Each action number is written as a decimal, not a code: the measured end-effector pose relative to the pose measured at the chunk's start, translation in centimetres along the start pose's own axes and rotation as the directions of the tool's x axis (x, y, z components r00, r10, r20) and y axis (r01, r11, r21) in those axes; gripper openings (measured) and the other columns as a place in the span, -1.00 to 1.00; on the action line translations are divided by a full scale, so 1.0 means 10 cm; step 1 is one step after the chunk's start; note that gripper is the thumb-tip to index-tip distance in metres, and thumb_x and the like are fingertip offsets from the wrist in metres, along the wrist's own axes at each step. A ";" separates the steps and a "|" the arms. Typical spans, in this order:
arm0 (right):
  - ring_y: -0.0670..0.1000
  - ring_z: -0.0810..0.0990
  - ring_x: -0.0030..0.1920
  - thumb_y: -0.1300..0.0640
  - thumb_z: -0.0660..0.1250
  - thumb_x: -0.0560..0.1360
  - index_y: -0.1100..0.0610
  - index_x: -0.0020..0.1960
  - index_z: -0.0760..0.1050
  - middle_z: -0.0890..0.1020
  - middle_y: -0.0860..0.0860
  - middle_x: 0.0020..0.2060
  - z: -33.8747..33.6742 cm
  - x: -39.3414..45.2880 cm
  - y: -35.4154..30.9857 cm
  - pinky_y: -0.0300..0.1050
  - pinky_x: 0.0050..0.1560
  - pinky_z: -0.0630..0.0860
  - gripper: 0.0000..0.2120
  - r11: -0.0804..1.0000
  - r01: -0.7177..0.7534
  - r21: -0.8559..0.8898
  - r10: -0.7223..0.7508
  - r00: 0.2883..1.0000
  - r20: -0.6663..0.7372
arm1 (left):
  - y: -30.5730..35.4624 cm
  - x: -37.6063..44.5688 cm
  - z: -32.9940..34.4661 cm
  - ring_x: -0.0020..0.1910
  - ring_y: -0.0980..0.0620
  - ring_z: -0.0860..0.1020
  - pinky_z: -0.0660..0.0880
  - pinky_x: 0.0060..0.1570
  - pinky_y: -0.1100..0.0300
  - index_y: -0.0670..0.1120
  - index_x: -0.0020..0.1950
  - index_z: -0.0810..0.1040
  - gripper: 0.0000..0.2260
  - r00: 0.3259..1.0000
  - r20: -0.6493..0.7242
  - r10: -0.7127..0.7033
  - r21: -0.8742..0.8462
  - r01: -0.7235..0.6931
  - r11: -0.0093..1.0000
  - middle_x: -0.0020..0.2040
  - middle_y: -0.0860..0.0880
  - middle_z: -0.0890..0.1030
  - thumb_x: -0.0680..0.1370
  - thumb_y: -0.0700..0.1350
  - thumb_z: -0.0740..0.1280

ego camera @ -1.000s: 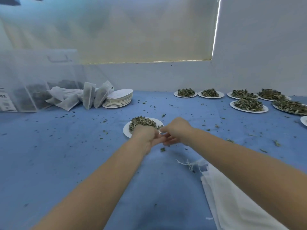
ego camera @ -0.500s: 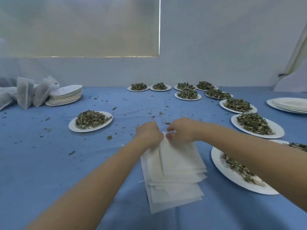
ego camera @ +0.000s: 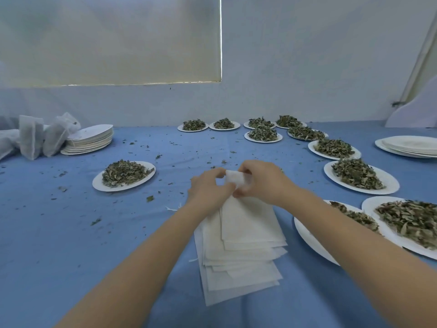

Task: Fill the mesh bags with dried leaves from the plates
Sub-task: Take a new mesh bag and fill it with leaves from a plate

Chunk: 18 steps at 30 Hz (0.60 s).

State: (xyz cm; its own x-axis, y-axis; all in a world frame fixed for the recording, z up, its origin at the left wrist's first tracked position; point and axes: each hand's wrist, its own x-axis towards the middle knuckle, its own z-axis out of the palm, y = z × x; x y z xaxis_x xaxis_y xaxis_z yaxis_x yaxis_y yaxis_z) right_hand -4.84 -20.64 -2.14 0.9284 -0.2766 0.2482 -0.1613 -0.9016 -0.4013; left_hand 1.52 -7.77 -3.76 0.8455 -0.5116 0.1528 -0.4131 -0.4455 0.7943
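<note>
A stack of flat white mesh bags [ego camera: 238, 263] lies on the blue table in front of me. My left hand [ego camera: 209, 189] and my right hand [ego camera: 262, 181] both pinch the far end of the top mesh bag [ego camera: 248, 221] and lift its mouth off the stack. A white plate with dried leaves [ego camera: 124, 175] sits to the left of my hands. More plates of leaves curve round on the right, the nearest plate of leaves [ego camera: 361, 176] beside my right forearm.
Filled mesh bags [ego camera: 42, 136] lean beside a stack of bare plates [ego camera: 91, 140] at the back left. Another stack of bare plates [ego camera: 409, 145] sits at the far right. Leaf crumbs are scattered over the blue tablecloth [ego camera: 71, 233].
My view swung right from the lone leaf plate to the bag stack. Both hands came onto the stack and now lift the top bag's far end.
</note>
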 end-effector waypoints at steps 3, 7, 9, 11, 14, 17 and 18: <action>-0.02 0.43 -0.14 -0.06 0.46 0.36 -0.02 -0.13 0.37 0.40 -0.15 -0.27 0.00 -0.01 -0.02 -0.14 -0.12 0.26 -0.72 0.999 0.036 -0.029 -0.039 0.996 -0.086 | 0.05 -0.04 -0.01 -0.02 0.01 0.51 0.42 -0.06 0.17 -0.05 -0.07 0.61 -0.90 1.000 -0.004 0.000 -0.264 -0.001 0.965 -0.14 0.05 0.61 0.47 -0.07 0.36; -0.03 0.44 -0.17 -0.13 0.42 0.38 -0.03 -0.16 0.38 0.41 -0.13 -0.28 -0.05 -0.04 -0.05 -0.15 -0.21 0.27 -0.73 0.997 0.077 -0.018 -0.079 0.978 -0.192 | 0.10 -0.06 0.00 -0.02 0.08 0.57 0.46 -0.02 0.20 -0.08 -0.02 0.63 -0.85 0.997 -0.072 0.009 -0.372 -0.035 0.927 -0.08 0.00 0.65 0.49 -0.04 0.37; -0.06 0.45 -0.15 -0.19 0.40 0.38 -0.01 -0.12 0.44 0.46 -0.12 -0.24 -0.12 -0.07 -0.07 -0.16 -0.17 0.29 -0.71 0.991 0.132 0.011 -0.128 0.974 -0.189 | 0.12 -0.06 -0.01 -0.01 0.08 0.57 0.47 0.02 0.18 -0.07 -0.06 0.61 -0.88 0.988 -0.156 0.010 -0.377 -0.069 0.924 -0.11 0.02 0.64 0.51 -0.05 0.34; -0.07 0.47 -0.11 -0.16 0.39 0.40 0.00 -0.03 0.51 0.52 -0.09 -0.16 -0.24 -0.08 -0.06 -0.19 -0.11 0.33 -0.72 0.982 0.180 0.062 -0.168 0.973 -0.158 | 0.15 -0.05 -0.04 -0.03 0.09 0.57 0.47 -0.01 0.19 -0.04 -0.09 0.60 -0.91 0.973 -0.227 0.034 -0.359 -0.116 0.926 -0.13 0.06 0.63 0.52 -0.05 0.34; -0.11 0.50 -0.17 0.05 0.46 0.40 -0.01 -0.09 0.53 0.55 -0.10 -0.23 -0.40 -0.07 -0.07 -0.33 -0.11 0.40 -0.86 0.968 0.200 0.151 -0.168 0.965 -0.200 | 0.20 -0.03 -0.14 -0.12 0.18 0.54 0.43 -0.14 0.32 0.04 -0.14 0.58 -0.94 0.954 -0.265 0.138 -0.225 -0.200 0.954 -0.19 0.15 0.60 0.51 -0.02 0.35; -0.21 0.49 -0.29 0.12 0.52 0.34 0.00 -0.17 0.51 0.54 -0.16 -0.33 -0.46 0.02 -0.15 -0.46 -0.20 0.38 -0.81 0.953 0.191 0.234 -0.129 0.958 -0.257 | 0.26 0.02 -0.24 -0.15 0.27 0.50 0.34 -0.22 0.49 0.05 -0.14 0.57 -0.93 0.931 -0.301 0.204 -0.143 -0.256 0.956 -0.21 0.21 0.57 0.52 -0.02 0.33; -0.21 0.50 -0.29 0.12 0.53 0.34 0.01 -0.18 0.52 0.56 -0.14 -0.33 -0.46 0.07 -0.19 -0.46 -0.21 0.38 -0.81 0.949 0.191 0.251 -0.122 0.956 -0.267 | 0.26 0.03 -0.28 -0.15 0.27 0.49 0.32 -0.23 0.53 0.04 -0.12 0.58 -0.92 0.922 -0.324 0.211 -0.122 -0.262 0.957 -0.21 0.22 0.57 0.53 -0.01 0.31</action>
State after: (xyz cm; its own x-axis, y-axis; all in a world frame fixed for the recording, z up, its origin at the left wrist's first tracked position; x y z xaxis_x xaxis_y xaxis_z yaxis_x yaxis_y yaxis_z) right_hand -5.46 -20.61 2.82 0.8177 -0.2434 0.5216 0.1084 -0.8249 -0.5549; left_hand 1.67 -7.02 0.04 0.8021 -0.3281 0.4990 -0.5757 -0.2027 0.7921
